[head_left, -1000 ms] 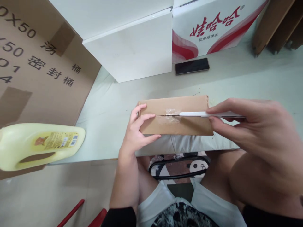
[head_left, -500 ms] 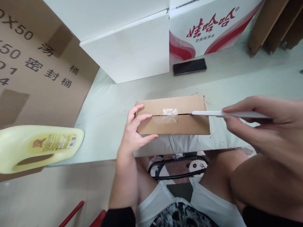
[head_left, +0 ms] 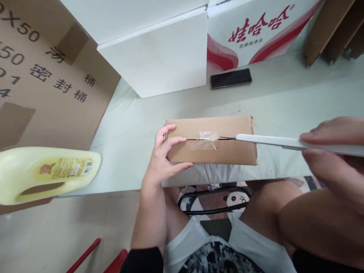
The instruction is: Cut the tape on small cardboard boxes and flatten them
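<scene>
A small brown cardboard box (head_left: 227, 153) lies in front of me, a seam running along its top face. Crinkled clear tape (head_left: 208, 140) crosses the middle of that seam. My left hand (head_left: 167, 155) grips the box's left end, two fingers over the top and the thumb along the near edge. In my right hand (head_left: 335, 151) is a slim white-handled knife (head_left: 267, 140), pinched between thumb and fingers. Its thin dark blade lies along the seam, with the tip just right of the tape; whether it is inside the gap I cannot tell.
Behind the box lies a black phone (head_left: 231, 78), before white cartons (head_left: 159, 57) and a red-printed carton (head_left: 250, 41). On the left are a pale yellow jug (head_left: 48, 172) and a large cardboard carton (head_left: 57, 110). The table's near edge runs just above my lap.
My right hand and the knife handle have moved right, away from the box, and more of the blade shows. The box has shifted slightly right in view; my left hand keeps its hold.
</scene>
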`<state>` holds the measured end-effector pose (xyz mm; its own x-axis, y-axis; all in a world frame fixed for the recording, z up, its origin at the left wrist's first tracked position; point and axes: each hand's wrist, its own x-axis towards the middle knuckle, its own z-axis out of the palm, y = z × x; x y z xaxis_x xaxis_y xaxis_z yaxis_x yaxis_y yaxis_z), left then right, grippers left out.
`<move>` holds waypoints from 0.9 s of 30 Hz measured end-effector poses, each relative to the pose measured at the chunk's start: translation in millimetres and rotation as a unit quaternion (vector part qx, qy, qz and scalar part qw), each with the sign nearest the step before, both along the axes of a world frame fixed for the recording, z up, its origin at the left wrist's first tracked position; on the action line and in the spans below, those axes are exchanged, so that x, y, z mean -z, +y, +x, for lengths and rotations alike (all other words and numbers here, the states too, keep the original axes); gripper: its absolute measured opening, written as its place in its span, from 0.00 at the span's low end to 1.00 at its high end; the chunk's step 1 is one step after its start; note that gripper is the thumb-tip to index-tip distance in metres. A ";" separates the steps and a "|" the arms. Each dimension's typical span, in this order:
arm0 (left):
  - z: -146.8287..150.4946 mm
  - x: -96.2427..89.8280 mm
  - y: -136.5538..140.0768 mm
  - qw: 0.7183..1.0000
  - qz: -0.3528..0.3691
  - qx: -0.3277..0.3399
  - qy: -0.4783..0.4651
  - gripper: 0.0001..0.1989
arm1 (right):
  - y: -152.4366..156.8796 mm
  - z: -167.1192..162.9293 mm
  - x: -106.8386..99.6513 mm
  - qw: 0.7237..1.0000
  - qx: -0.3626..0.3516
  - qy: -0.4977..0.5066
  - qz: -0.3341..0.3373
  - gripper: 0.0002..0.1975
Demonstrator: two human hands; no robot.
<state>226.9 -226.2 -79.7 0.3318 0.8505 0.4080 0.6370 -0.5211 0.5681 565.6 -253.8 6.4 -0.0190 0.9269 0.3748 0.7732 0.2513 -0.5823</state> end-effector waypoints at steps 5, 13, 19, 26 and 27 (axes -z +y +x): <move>1.0 0.2 -0.7 1.000 -0.006 -0.016 0.012 0.32 | 14.6 -36.0 -2.4 0.993 -0.076 0.083 -0.026 0.03; 2.8 1.4 0.1 1.000 0.002 0.003 -0.022 0.29 | 24.8 -39.3 2.7 0.990 -0.100 0.080 -0.059 0.04; 1.8 1.8 -0.6 1.000 -0.005 -0.016 0.006 0.31 | 28.8 -40.4 3.0 0.989 -0.122 0.069 -0.053 0.04; 0.3 0.9 1.0 1.000 -0.009 -0.008 0.013 0.30 | 23.0 -30.4 -5.6 0.993 -0.093 0.010 -0.073 0.05; 0.0 1.2 1.5 1.000 -0.010 -0.011 0.016 0.30 | 21.7 -26.6 -5.9 0.994 -0.079 -0.002 -0.073 0.06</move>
<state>226.8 -224.7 -80.9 0.3251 0.8655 0.3811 0.6658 -0.4956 0.5577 538.9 -232.1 12.3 -0.1704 0.9569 0.2352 0.7330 0.2826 -0.6187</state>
